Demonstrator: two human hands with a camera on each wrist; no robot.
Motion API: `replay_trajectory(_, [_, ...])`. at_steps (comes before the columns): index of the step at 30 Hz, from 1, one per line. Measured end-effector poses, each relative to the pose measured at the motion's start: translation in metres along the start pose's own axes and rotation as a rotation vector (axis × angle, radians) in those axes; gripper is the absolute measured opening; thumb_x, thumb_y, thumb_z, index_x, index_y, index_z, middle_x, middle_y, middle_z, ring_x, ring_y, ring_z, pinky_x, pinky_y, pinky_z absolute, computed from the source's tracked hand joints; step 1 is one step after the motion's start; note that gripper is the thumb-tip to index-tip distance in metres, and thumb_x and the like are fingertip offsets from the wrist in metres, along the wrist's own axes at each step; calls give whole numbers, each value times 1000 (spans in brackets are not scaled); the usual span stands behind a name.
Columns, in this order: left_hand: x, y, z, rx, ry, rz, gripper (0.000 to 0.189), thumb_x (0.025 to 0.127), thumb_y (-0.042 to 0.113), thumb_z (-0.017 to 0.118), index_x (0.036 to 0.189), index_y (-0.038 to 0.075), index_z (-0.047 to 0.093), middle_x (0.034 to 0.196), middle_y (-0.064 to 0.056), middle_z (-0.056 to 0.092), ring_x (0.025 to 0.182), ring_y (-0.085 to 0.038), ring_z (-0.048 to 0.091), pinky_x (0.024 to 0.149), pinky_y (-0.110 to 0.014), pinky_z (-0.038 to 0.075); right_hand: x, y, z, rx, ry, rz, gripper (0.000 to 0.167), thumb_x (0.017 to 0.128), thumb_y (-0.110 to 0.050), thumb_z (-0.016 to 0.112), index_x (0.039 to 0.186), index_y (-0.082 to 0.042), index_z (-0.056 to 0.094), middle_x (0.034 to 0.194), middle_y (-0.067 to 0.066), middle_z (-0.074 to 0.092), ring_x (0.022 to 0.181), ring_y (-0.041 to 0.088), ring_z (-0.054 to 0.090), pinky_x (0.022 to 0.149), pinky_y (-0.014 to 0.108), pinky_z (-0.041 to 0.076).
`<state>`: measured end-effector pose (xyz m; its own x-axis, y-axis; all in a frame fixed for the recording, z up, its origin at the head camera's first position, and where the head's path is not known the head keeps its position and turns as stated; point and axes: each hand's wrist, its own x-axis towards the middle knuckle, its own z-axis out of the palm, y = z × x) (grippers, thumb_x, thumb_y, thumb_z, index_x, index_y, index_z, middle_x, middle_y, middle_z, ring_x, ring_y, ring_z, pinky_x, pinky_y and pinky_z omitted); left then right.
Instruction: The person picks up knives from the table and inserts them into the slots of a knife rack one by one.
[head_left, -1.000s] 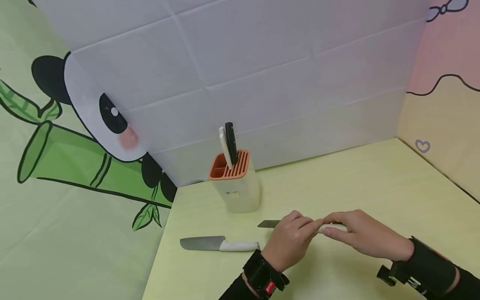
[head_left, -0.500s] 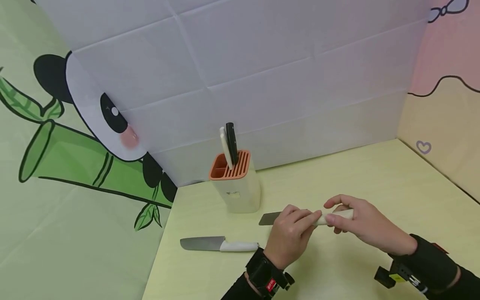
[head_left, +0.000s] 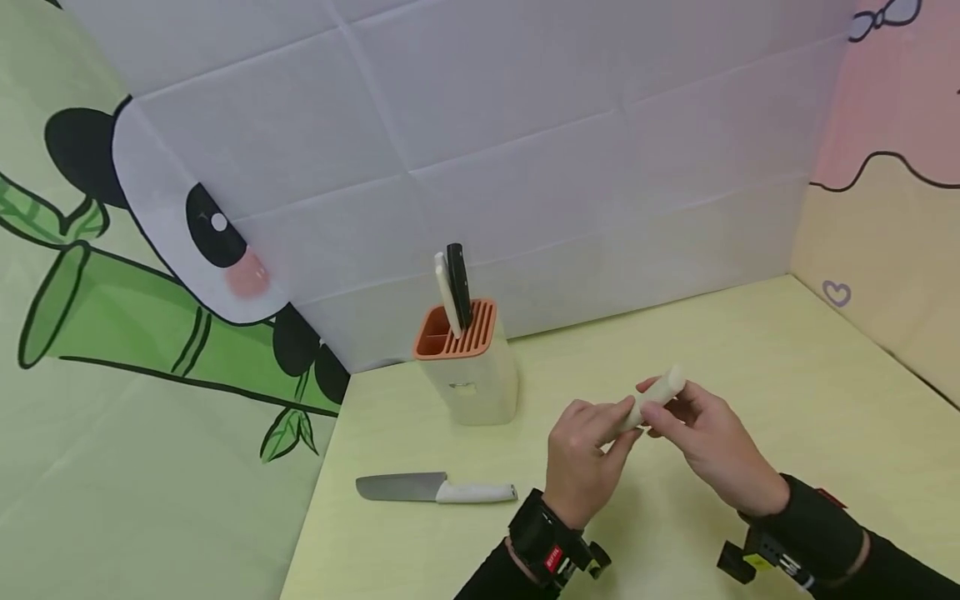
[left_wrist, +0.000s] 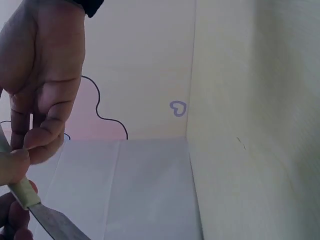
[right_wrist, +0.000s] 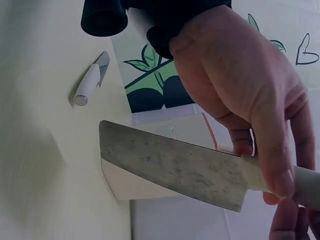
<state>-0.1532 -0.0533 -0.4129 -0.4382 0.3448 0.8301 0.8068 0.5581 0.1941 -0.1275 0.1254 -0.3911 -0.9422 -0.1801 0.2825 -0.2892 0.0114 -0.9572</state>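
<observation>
Both hands hold one kitchen knife with a broad grey blade (right_wrist: 170, 167) and a pale handle (head_left: 665, 393). My left hand (head_left: 588, 454) pinches the handle near the blade, as the right wrist view shows. Nearer the butt, my right hand (head_left: 716, 446) has its thumb and fingers on the same handle. The knife is off the table, its butt tilted up and away in the head view, where the left hand hides the blade. In the left wrist view part of the blade (left_wrist: 56, 224) points down past the fingers.
A second kitchen knife (head_left: 474, 493) with a white handle lies flat, left of the hands. Behind it stands a cream knife block (head_left: 483, 392) with an orange slotted top, holding a white-handled and a black-handled piece. A printed cloth wall (head_left: 570, 208) borders the table (head_left: 675, 337).
The held knife has turned from nearly level to butt-up, and its blade has gone from sight in the head view. The right hand first loosened its fingers, then moved slightly left with the handle.
</observation>
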Motion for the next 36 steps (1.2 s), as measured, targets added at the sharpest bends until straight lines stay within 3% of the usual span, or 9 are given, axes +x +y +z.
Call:
replay_trajectory(4, [3, 2, 3, -9, 47, -32, 35, 81, 19, 82, 114, 9, 74, 96, 4, 74, 76, -6, 64, 73, -13, 47, 1, 5, 10, -59, 50, -12, 33, 98, -12, 60, 128, 0, 54, 119, 13, 59, 106, 15, 60, 86, 25, 52])
replay_trajectory(13, [4, 3, 7, -57, 119, -110, 32, 84, 16, 79, 115, 9, 73, 93, 2, 72, 78, -8, 64, 70, -12, 48, 4, 12, 18, -116, 131, -84, 39, 94, -8, 66, 132, -2, 58, 121, 13, 63, 103, 12, 65, 82, 25, 54])
replay_trajectory(18, [3, 2, 5, -80, 75, -127, 35, 84, 14, 78, 118, 7, 72, 96, 0, 70, 86, -8, 65, 75, -14, 50, 8, 14, 18, -181, 145, -161, 37, 93, -2, 65, 130, -1, 59, 115, 13, 66, 100, 9, 66, 82, 21, 53])
replay_trajectory(24, [-1, -9, -4, -57, -9, -72, 42, 79, 13, 82, 118, 6, 69, 102, -2, 67, 94, -11, 64, 82, -18, 51, 17, 10, 11, -232, 169, -204, 37, 91, 0, 66, 127, -4, 61, 109, 12, 69, 95, 7, 67, 79, 18, 52])
replay_trajectory(30, [-5, -29, -22, 10, -42, -45, 39, 80, 17, 80, 115, 5, 68, 103, -4, 66, 94, -15, 64, 82, -22, 52, 29, 5, 3, -240, 171, -222, 35, 91, 0, 67, 125, -3, 63, 108, 13, 70, 93, 11, 69, 79, 18, 52])
replay_trajectory(36, [-9, -53, -44, 90, -68, -63, 39, 81, 19, 80, 116, 6, 68, 102, -4, 66, 91, -19, 62, 76, -27, 52, 44, -4, -3, -223, 140, -232, 30, 91, -1, 67, 121, -4, 64, 106, 14, 70, 92, 13, 69, 80, 20, 53])
